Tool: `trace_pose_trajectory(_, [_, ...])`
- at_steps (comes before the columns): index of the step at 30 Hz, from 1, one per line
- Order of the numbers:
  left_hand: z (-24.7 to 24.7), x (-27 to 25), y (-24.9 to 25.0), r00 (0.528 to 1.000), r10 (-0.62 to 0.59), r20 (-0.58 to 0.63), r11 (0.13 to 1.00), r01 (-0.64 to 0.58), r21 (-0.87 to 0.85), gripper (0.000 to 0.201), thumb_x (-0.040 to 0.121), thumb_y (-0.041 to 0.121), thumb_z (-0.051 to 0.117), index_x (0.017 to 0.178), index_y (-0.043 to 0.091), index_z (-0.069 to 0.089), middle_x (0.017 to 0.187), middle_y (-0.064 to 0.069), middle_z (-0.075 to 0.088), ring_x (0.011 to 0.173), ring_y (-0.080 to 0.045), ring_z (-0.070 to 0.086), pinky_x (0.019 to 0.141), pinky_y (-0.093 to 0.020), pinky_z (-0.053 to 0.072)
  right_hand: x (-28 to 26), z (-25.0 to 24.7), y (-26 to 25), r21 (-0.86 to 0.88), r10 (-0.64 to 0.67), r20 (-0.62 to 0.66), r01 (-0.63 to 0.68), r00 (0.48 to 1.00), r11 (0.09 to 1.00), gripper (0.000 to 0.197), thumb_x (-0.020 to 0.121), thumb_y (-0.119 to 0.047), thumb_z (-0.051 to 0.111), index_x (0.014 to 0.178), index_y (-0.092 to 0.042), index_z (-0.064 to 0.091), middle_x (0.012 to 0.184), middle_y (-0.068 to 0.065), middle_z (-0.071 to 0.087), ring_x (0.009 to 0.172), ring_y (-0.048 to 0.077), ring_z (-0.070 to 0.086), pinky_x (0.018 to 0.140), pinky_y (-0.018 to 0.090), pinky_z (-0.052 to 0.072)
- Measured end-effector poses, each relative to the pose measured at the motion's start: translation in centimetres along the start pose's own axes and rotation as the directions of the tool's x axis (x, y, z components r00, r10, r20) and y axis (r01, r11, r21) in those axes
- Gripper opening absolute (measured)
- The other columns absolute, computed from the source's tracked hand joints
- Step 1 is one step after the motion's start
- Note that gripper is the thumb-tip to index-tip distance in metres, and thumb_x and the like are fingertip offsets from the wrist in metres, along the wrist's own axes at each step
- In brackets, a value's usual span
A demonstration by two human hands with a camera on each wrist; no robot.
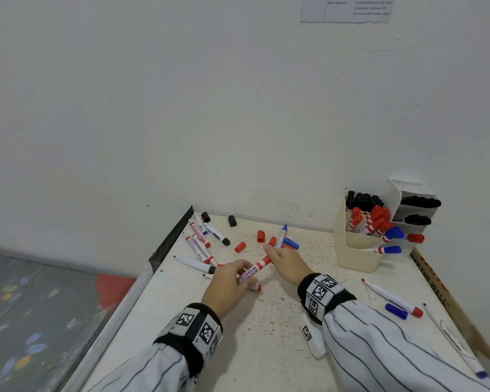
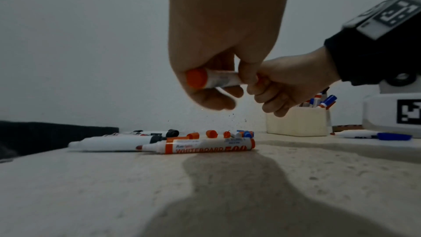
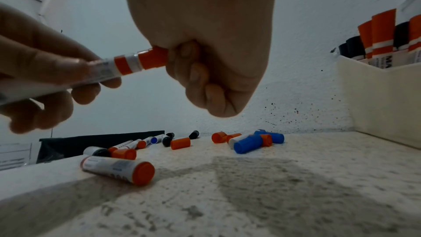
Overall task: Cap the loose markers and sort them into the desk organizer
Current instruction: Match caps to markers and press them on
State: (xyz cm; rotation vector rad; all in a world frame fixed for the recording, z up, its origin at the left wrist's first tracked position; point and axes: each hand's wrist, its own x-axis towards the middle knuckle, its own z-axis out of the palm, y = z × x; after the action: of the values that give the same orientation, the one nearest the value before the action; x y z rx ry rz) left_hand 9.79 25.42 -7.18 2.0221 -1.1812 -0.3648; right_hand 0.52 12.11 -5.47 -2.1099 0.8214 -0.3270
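My left hand [image 1: 239, 275] grips the barrel of a red whiteboard marker [image 1: 254, 271] just above the table. My right hand [image 1: 277, 257] pinches the red cap [image 3: 152, 59] on that marker's tip end; the cap sits against the barrel's collar. In the left wrist view the marker's red end plug [image 2: 197, 78] faces the camera inside my left hand [image 2: 218, 87]. My right hand [image 3: 193, 68] has its fingers curled round the cap. The cream desk organizer [image 1: 357, 253] stands at the back right and holds several capped black, red and blue markers.
An uncapped red marker [image 2: 200, 147] lies under my left hand. More loose markers [image 1: 204, 241] lie at the back left. Red caps [image 1: 240, 247], black caps [image 1: 232, 220] and a blue marker [image 1: 282, 236] lie mid-table. An uncapped red marker [image 1: 391, 298] and a blue cap [image 1: 396, 311] lie at right.
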Motion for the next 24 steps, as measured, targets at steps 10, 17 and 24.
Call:
trace_pose_trajectory(10, [-0.1, 0.2, 2.7, 0.968, -0.120, 0.219, 0.982, 0.148, -0.116, 0.029, 0.101, 0.029, 0.032, 0.097, 0.015, 0.057, 0.073, 0.001, 0.049, 0.053, -0.009, 0.040, 0.047, -0.023, 0.035, -0.5, -0.1, -0.8, 0.130, -0.007, -0.062, 0.015, 0.998, 0.991, 0.048, 0.099, -0.028, 0.033, 0.053, -0.017, 0.034, 0.055, -0.001, 0.032, 0.052, 0.011, 0.031, 0.053, 0.025, 0.026])
trace_pose_trajectory(17, [-1.2, -0.2, 3.9, 0.838, -0.215, 0.501, 0.736, 0.476, -0.481, 0.037, 0.100, 0.043, 0.027, 0.076, 0.018, 0.039, 0.055, 0.008, 0.030, 0.036, -0.005, 0.019, 0.035, -0.014, 0.016, -0.6, -0.9, -0.7, 0.135, -0.135, 0.017, 0.131, 0.991, 0.982, 0.044, 0.101, -0.028, 0.031, 0.059, -0.015, 0.036, 0.054, -0.001, 0.031, 0.044, 0.003, 0.031, 0.054, 0.024, 0.026])
trace_pose_trajectory(24, [-1.3, 1.3, 4.6, 0.867, -0.155, 0.473, 0.749, 0.416, -0.516, 0.037, 0.098, 0.045, 0.035, 0.087, 0.016, 0.056, 0.050, 0.010, 0.043, 0.036, -0.006, 0.033, 0.037, -0.015, 0.028, -0.6, -3.3, -0.7, 0.110, -0.269, -0.001, 0.267, 0.963, 0.957, 0.033, 0.100, -0.029, 0.035, 0.070, -0.020, 0.047, 0.059, -0.002, 0.044, 0.050, 0.010, 0.039, 0.055, 0.025, 0.036])
